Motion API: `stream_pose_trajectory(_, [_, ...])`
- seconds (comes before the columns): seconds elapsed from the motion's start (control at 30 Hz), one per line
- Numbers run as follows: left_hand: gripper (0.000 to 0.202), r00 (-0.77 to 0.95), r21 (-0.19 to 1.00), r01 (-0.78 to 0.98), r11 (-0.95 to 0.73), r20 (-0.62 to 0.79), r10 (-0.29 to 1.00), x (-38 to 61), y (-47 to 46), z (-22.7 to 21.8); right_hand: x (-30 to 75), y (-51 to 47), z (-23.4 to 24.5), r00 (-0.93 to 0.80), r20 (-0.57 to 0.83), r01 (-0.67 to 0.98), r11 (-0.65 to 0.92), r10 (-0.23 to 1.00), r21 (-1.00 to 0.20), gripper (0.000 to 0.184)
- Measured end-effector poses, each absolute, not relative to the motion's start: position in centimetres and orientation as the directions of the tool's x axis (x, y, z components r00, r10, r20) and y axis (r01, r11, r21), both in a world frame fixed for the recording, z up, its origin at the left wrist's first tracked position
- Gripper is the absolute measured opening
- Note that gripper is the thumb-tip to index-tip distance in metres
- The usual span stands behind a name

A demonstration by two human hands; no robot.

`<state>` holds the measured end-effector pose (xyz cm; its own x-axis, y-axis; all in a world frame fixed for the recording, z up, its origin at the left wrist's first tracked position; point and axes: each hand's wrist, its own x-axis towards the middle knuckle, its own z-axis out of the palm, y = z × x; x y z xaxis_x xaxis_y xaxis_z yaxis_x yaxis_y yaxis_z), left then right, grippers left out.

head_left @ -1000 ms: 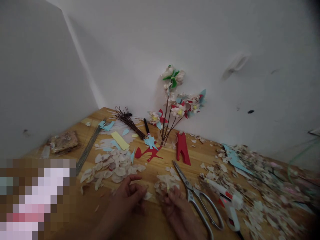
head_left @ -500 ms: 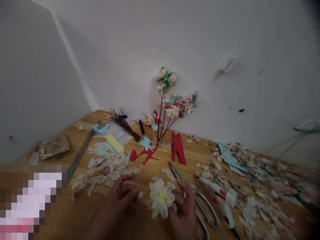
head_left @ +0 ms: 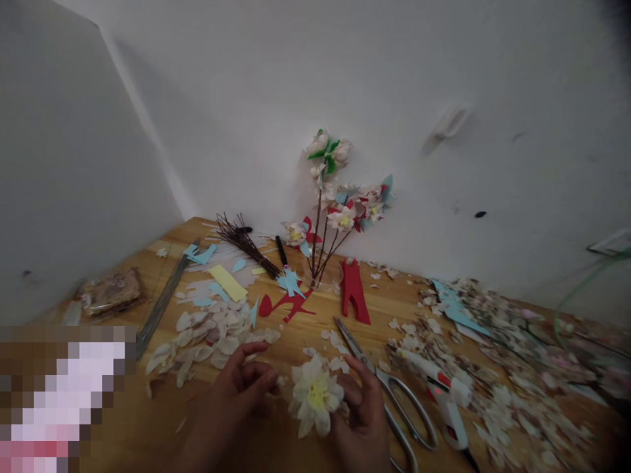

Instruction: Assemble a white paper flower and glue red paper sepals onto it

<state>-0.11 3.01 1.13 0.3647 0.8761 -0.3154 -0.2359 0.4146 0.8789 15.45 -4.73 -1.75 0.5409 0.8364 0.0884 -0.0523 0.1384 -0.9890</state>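
Right hand (head_left: 363, 410) holds flower (head_left: 316, 395), index raised; left hand (head_left: 245, 389) half-curled.

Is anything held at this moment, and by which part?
The right grip holds a yellow-centred white flower at its picture-right side; the exact contact is hidden. No held thing shows in the left grip.

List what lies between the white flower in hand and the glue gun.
In the head view, from the white flower to the glue gun come first the right hand, holding the flower, then the metal scissors.
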Motion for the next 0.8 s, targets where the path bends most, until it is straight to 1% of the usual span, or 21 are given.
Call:
stream_pose_trajectory(0.1, [0.054,0.347,0.888,-0.240,0.391,-0.298,0.889,-0.10,3.13,0.90,15.27,-4.75,-1.67,0.537,0.107,-0.046,0.156,0.837,-0.987,0.050])
stream_pose_trajectory(0.2, [0.054,0.342,0.875,-0.272,0.400,-0.300,0.890,-0.07,3.16,0.75,15.16,-4.75,-1.72,0.541,0.101,-0.065,0.162,0.835,-0.985,0.053])
stream_pose_trajectory(0.3, [0.056,0.385,0.834,-0.337,0.437,-0.302,0.872,-0.08,3.01,0.87,15.20,-4.77,-1.86,0.543,0.096,-0.082,0.166,0.834,-0.983,0.053])
stream_pose_trajectory(0.37, [0.056,0.413,0.821,-0.358,0.445,-0.288,0.864,-0.18,2.94,0.97,15.35,-4.79,-1.97,0.547,0.124,-0.064,0.189,0.828,-0.980,0.051])
stream_pose_trajectory(0.47, [0.053,0.424,0.830,-0.358,0.428,-0.264,0.866,-0.39,3.03,0.91,15.68,-4.83,-2.07,0.527,0.171,-0.036,0.224,0.833,-0.974,0.046])
stream_pose_trajectory(0.57, [0.055,0.426,0.845,-0.347,0.407,-0.245,0.871,-0.48,3.26,0.67,15.86,-4.85,-1.93,0.476,0.165,-0.060,0.219,0.864,-0.974,0.047])
stream_pose_trajectory(0.8, [0.057,0.442,0.865,-0.330,0.378,-0.212,0.872,-0.21,3.39,0.25,15.27,-4.81,-1.56,0.541,0.130,-0.080,0.205,0.831,-0.975,0.047])
